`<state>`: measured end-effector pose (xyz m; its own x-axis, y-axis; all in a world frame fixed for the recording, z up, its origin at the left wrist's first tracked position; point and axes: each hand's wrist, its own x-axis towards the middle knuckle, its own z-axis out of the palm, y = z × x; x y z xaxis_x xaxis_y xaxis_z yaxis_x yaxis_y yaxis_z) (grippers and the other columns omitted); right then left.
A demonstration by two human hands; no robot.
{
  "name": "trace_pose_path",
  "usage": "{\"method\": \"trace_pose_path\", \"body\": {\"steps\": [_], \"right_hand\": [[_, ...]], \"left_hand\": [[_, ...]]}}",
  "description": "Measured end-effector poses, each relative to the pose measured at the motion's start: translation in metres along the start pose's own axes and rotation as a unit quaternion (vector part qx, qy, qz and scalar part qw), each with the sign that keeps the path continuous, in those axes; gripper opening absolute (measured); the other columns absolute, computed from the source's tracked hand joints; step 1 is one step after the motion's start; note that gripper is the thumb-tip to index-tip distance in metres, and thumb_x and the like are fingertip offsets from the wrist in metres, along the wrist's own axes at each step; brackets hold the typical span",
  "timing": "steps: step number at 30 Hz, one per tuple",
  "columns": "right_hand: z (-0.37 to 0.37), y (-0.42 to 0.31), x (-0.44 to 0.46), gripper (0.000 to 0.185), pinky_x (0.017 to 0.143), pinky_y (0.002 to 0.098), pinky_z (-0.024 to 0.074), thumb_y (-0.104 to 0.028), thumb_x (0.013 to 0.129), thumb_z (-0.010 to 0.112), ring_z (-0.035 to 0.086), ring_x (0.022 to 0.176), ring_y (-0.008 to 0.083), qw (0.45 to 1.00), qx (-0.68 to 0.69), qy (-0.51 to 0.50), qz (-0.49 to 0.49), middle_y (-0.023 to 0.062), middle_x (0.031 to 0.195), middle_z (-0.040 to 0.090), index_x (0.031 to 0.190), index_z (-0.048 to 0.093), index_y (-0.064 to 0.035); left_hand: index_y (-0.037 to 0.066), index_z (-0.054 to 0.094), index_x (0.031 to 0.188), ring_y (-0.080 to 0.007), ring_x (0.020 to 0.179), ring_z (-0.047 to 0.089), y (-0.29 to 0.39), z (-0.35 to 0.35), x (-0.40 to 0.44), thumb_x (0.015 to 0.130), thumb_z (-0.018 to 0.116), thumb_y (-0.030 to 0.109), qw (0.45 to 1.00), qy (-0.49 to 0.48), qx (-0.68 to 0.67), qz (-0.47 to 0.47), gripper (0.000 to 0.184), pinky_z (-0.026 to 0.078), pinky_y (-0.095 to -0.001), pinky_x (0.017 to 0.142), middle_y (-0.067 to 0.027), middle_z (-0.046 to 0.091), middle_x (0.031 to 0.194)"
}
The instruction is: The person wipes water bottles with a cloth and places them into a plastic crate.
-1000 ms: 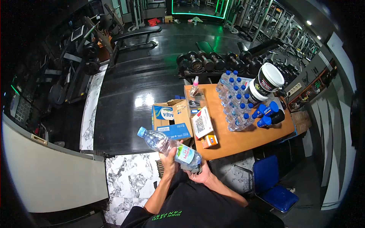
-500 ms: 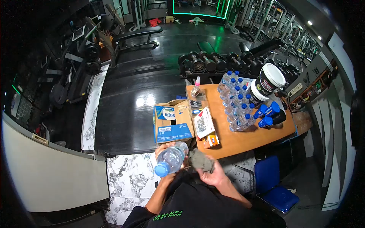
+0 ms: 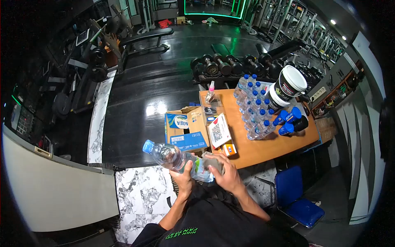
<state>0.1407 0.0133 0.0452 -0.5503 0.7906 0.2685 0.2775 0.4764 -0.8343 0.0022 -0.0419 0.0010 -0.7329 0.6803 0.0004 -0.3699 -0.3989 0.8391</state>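
My left hand (image 3: pixel 184 178) is wrapped round a clear plastic water bottle (image 3: pixel 164 155) with a blue cap. The bottle lies tilted in front of my body, cap pointing up and left, base to the right. In my right hand (image 3: pixel 230 177) is a grey-brown cloth (image 3: pixel 211 163), held against the bottle near its base; part of the cloth is hidden by the fingers. Just beyond my hands stands an open blue and brown cardboard box (image 3: pixel 189 141) marked AQUA.
On the wooden table (image 3: pixel 247 154) stand several capped water bottles (image 3: pixel 255 109), stacked white-lidded buckets (image 3: pixel 293 80), blue canisters (image 3: pixel 286 129), a QR-code card (image 3: pixel 218 132) and a spray bottle (image 3: pixel 210 92). A blue chair (image 3: pixel 289 185) is at right. Dumbbells (image 3: pixel 222 66) line a rack behind.
The bottle has swung from its cap facing me to its cap pointing up-left. My right hand has brought the cloth from beside the bottle onto its base end.
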Motion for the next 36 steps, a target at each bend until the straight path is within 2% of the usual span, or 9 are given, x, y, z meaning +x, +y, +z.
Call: {"method": "trace_pose_path", "body": {"steps": [4, 9, 18, 19, 21, 23, 25, 28, 36], "right_hand": [[0.007, 0.063, -0.001, 0.026, 0.081, 0.0303, 0.0488, -0.021, 0.091, 0.056, 0.065, 0.091, 0.0199, 0.926, 0.281, -0.133, 0.215, 0.0105, 0.103, 0.067, 0.108, 0.062, -0.0018], [0.038, 0.073, -0.013, 0.031, 0.07, 0.0301, 0.055, -0.029, 0.091, 0.054, 0.066, 0.089, 0.0163, 0.596, 0.678, -0.125, 0.411, 0.0063, 0.094, 0.069, 0.109, 0.061, -0.0047], [0.028, 0.058, -0.038, 0.041, 0.084, 0.0402, 0.0536, -0.033, 0.091, 0.055, 0.061, 0.104, 0.0266, 0.48, 0.77, -0.107, 0.407, 0.0126, 0.115, 0.061, 0.121, 0.052, -0.0058], [0.023, 0.061, -0.049, 0.041, 0.084, 0.0402, 0.0536, -0.033, 0.091, 0.055, 0.061, 0.104, 0.0266, 0.48, 0.769, -0.108, 0.408, 0.0126, 0.115, 0.061, 0.121, 0.052, -0.0058], [0.013, 0.067, -0.066, 0.047, 0.095, 0.0454, 0.0462, -0.03, 0.092, 0.054, 0.054, 0.116, 0.0256, 0.972, 0.222, 0.002, -0.075, 0.014, 0.126, 0.053, 0.128, 0.044, -0.0026], [-0.001, 0.059, -0.058, 0.05, 0.101, 0.0422, 0.0395, -0.024, 0.092, 0.055, 0.047, 0.122, 0.0232, 0.975, 0.184, -0.004, -0.125, 0.0135, 0.131, 0.047, 0.133, 0.038, -0.0016], [-0.005, 0.003, -0.03, 0.049, 0.1, 0.0368, 0.0388, -0.02, 0.092, 0.055, 0.048, 0.121, 0.0227, 0.717, 0.64, 0.105, 0.254, 0.0133, 0.13, 0.048, 0.133, 0.038, 0.0], [0.007, -0.015, -0.021, 0.051, 0.098, 0.0382, 0.0421, -0.016, 0.084, 0.061, 0.049, 0.118, 0.0293, 0.967, 0.188, 0.165, -0.037, 0.0162, 0.128, 0.049, 0.132, 0.045, -0.0036], [0.01, -0.006, -0.008, 0.048, 0.097, 0.0431, 0.0456, -0.02, 0.072, 0.064, 0.049, 0.12, 0.0345, 0.943, -0.093, 0.025, -0.318, 0.0112, 0.13, 0.051, 0.12, 0.061, -0.0172]], "left_hand": [[-0.002, 0.039, 0.124, -0.0247, 0.088, 0.064, 0.004, -0.004, 0.0, 0.077, 0.068, 0.008, 0.999, -0.027, -0.03, -0.032, 0.056, 0.051, -0.0357, 0.082, -0.02, 0.063, 0.1], [-0.003, 0.04, 0.118, -0.0299, 0.082, 0.064, 0.011, 0.001, 0.004, 0.079, 0.065, 0.018, 0.997, 0.01, -0.082, 0.003, 0.051, 0.055, -0.0415, 0.075, -0.0219, 0.061, 0.093], [-0.001, 0.042, 0.112, -0.0312, 0.085, 0.064, -0.003, -0.026, 0.039, 0.088, 0.049, 0.035, 0.99, 0.089, -0.104, 0.019, 0.044, 0.054, -0.0421, 0.077, -0.0269, 0.06, 0.099], [-0.001, 0.042, 0.112, -0.0312, 0.085, 0.064, -0.003, -0.029, 0.041, 0.088, 0.049, 0.035, 0.99, 0.091, -0.104, 0.019, 0.044, 0.054, -0.0421, 0.077, -0.0269, 0.06, 0.099], [-0.001, 0.044, 0.106, -0.0326, 0.085, 0.064, 0.0, -0.035, 0.048, 0.088, 0.049, 0.034, 0.987, 0.12, -0.104, 0.008, 0.04, 0.054, -0.0426, 0.077, -0.0258, 0.06, 0.099], [-0.002, 0.045, 0.106, -0.0326, 0.083, 0.064, 0.016, -0.027, 0.046, 0.087, 0.05, 0.039, 0.983, 0.123, -0.132, -0.021, 0.046, 0.054, -0.0426, 0.076, -0.0235, 0.06, 0.097], [-0.005, 0.05, 0.102, -0.0281, 0.086, 0.062, 0.039, -0.011, 0.039, 0.087, 0.047, 0.043, 0.955, 0.153, -0.215, -0.133, 0.05, 0.051, -0.0396, 0.08, -0.0202, 0.061, 0.092], [-0.004, 0.05, 0.102, -0.0292, 0.084, 0.061, 0.036, -0.001, 0.034, 0.084, 0.047, 0.051, 0.946, 0.146, -0.237, -0.167, 0.058, 0.05, -0.0403, 0.08, -0.0193, 0.061, 0.092], [-0.005, 0.05, 0.099, -0.0304, 0.079, 0.06, 0.023, 0.005, 0.028, 0.082, 0.049, 0.047, 0.927, 0.099, -0.271, -0.238, 0.054, 0.052, -0.0411, 0.075, -0.0193, 0.06, 0.088]]}}
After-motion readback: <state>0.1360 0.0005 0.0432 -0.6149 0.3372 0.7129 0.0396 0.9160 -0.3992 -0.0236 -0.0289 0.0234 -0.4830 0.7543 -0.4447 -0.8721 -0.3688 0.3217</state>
